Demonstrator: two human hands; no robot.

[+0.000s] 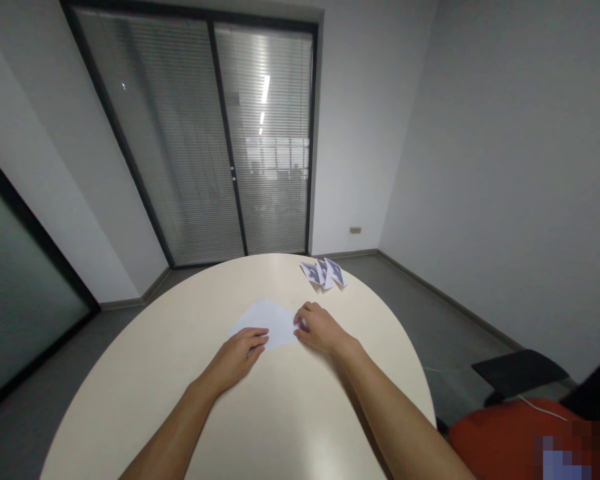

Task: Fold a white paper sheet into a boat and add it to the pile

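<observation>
A white sheet of paper (275,324) lies on the round table in front of me, its left and right ends tapering to corners. My left hand (241,350) rests on its lower left part, fingers stretched out and thumb apart. At the sheet's right end, my right hand (319,325) is closed with bent fingers round the paper's corner. A small dark printed patch shows beneath those fingers; the exact grip is partly hidden. Beyond my right hand, several folded paper pieces (324,273) with dark print lie overlapping near the table's far edge.
The round cream table (145,393) curves away on both sides. To the right stands a chair with a red seat (500,433) and a black armrest (520,371). A thin white cable (543,408) crosses the seat. Glass panels with blinds (195,147) stand behind the table.
</observation>
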